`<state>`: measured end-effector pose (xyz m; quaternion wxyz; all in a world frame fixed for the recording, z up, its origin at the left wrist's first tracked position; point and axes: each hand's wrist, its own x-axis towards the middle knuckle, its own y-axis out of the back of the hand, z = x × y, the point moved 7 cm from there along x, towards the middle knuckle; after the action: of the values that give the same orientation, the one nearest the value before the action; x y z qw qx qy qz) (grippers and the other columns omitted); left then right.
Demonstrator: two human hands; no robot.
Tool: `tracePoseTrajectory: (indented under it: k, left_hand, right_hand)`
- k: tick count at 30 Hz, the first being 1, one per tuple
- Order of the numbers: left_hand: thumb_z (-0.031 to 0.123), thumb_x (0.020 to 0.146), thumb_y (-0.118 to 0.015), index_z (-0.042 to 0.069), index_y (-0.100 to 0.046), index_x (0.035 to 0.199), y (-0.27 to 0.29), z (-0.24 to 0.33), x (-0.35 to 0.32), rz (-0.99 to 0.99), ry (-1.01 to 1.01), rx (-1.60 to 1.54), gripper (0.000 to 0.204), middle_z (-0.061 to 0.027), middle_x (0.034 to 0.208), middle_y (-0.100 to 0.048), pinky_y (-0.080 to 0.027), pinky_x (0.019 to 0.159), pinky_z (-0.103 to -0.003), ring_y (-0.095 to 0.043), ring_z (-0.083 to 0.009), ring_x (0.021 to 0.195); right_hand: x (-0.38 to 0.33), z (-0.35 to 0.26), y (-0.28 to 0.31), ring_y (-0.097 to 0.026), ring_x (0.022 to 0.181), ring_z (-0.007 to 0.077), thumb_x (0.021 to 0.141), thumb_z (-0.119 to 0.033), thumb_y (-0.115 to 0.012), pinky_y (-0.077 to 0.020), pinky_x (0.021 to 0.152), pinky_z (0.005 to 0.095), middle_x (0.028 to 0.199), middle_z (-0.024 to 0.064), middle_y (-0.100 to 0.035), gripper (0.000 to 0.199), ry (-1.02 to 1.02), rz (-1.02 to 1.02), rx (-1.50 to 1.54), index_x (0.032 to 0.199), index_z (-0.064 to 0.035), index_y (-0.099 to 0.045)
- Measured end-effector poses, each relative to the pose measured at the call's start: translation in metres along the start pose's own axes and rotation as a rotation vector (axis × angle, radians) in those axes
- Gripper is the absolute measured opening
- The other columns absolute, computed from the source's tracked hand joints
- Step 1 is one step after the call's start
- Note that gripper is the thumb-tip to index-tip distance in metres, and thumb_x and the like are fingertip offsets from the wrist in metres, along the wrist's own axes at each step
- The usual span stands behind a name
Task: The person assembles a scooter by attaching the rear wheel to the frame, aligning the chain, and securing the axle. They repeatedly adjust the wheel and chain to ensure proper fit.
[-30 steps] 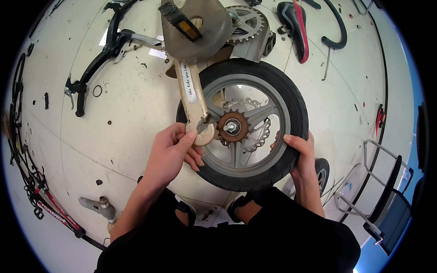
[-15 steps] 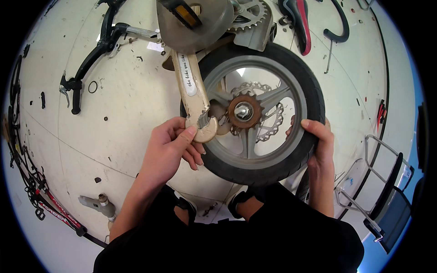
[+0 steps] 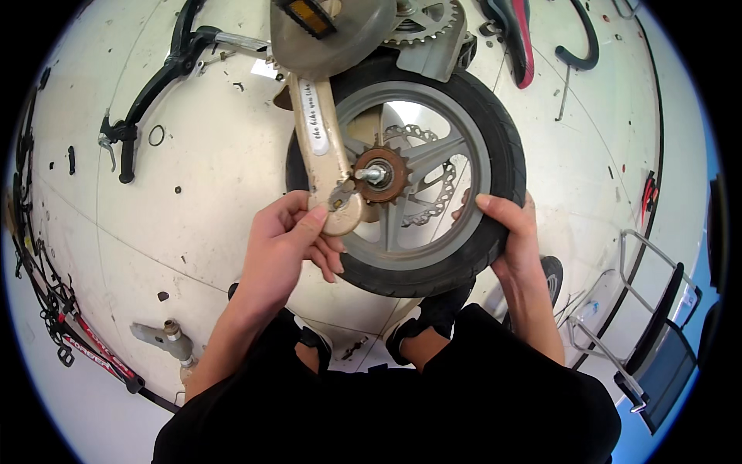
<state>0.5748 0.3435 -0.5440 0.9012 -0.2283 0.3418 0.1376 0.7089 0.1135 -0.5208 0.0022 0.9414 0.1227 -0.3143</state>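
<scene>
My left hand [image 3: 282, 240] is closed on the slotted lower end of a beige bicycle frame arm [image 3: 318, 166], thumb on top. My right hand [image 3: 514, 236] grips the black-tyred bicycle wheel [image 3: 502, 139] at its right side, thumb on the rim and the other fingers partly hidden behind. A rusty sprocket [image 3: 393, 189] surrounds the wheel's threaded axle [image 3: 371, 175], which is just beside the slot's upper right; whether it touches the frame I cannot tell. Behind the grey spokes shows a perforated brake disc [image 3: 413, 133]. Above are a toothed chainring [image 3: 417, 25] and a grey rounded cover [image 3: 328, 50].
Black handlebars [image 3: 158, 89] lie on the floor at far left, a black and red saddle [image 3: 510, 35] at far right. A metal part [image 3: 174, 340] lies near left. Small bits dot the pale floor. A chair [image 3: 661, 371] stands at right; a second wheel [image 3: 552, 278] is beside my right forearm.
The wheel has moved left and slightly up with my right hand, bringing its axle close to the frame slot. My left hand keeps its grip on the frame arm.
</scene>
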Motion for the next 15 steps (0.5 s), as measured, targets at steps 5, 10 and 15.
tracePoseTrajectory:
  k: [5,10,15]
  left_hand:
    - [0.015,0.101,-0.05,-0.005,-0.057,0.1,0.014,0.006,-0.007,0.022,-0.056,-0.003,0.022,-0.0145,0.073,-0.066,-0.052,0.047,-0.029,-0.063,-0.0204,0.053]
    - [0.018,0.102,-0.049,-0.004,-0.057,0.099,0.025,-0.007,0.0,0.082,0.008,0.115,0.024,-0.0137,0.072,-0.064,-0.051,0.046,-0.028,-0.061,-0.0186,0.052]
    - [0.023,0.101,-0.051,-0.003,-0.054,0.098,0.032,-0.023,0.005,0.121,-0.012,0.129,0.026,-0.0114,0.069,-0.06,-0.048,0.045,-0.028,-0.059,-0.0181,0.051]
  right_hand:
    - [-0.018,0.002,-0.012,-0.069,0.073,0.023,0.073,0.001,-0.07,-0.0603,0.069,0.0342,0.094,0.0172,-0.068,0.048,-0.051,0.039,0.185,0.118,0.0083,-0.055]
    - [-0.014,0.012,-0.013,-0.069,0.075,0.0206,0.073,0.001,-0.072,-0.0597,0.071,0.0336,0.097,0.0161,-0.068,0.054,0.069,0.031,0.193,0.123,0.0087,-0.053]
    - [-0.003,0.034,-0.004,-0.065,0.083,0.0137,0.069,-0.002,-0.076,-0.0538,0.078,0.029,0.097,0.0114,-0.069,0.05,0.078,0.014,0.172,0.114,0.0082,-0.057]
